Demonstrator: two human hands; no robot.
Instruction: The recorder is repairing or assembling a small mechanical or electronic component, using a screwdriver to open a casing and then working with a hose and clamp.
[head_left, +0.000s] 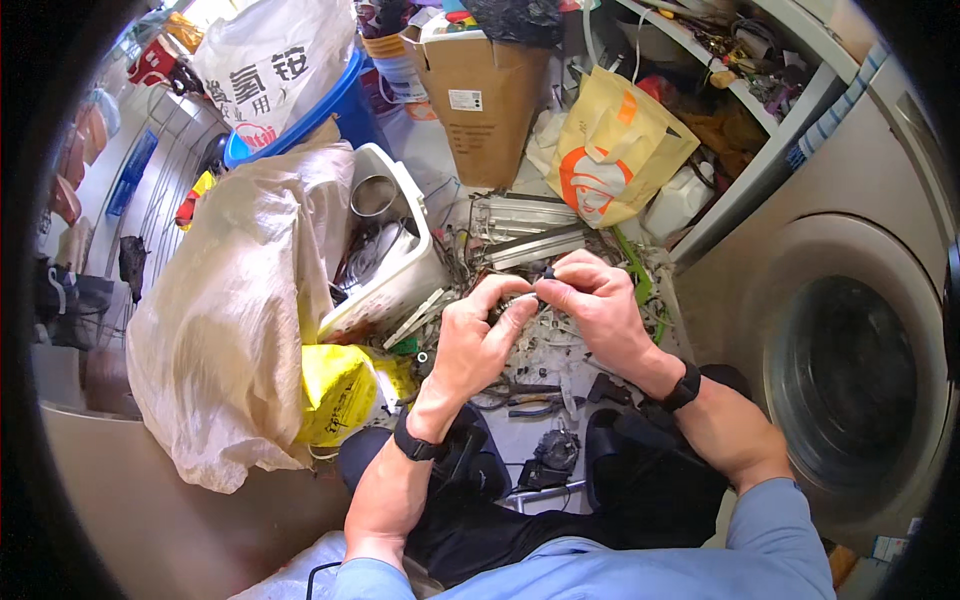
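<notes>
Over a litter of scrap on the floor, my two hands meet fingertip to fingertip. My right hand [607, 312] is closed in a pinch on a small black piece [547, 273], whose kind is too small to make out. My left hand [472, 335] is also closed, thumb and fingers pressed together against the right fingertips; whatever it pinches is hidden. Below them lie pliers [540, 408] with dark handles, and a black angular part [608, 390]. Closer to my lap sits a dark lumpy piece of equipment [556, 452].
A white plastic bin [425, 262] with a metal cup [374, 195] stands left, beside a large beige sack [225, 310] and a yellow bag [340, 395]. Behind are a cardboard box [480, 110] and a cream paper bag [620, 150]. A front-loading washing machine [740, 290] bounds the right.
</notes>
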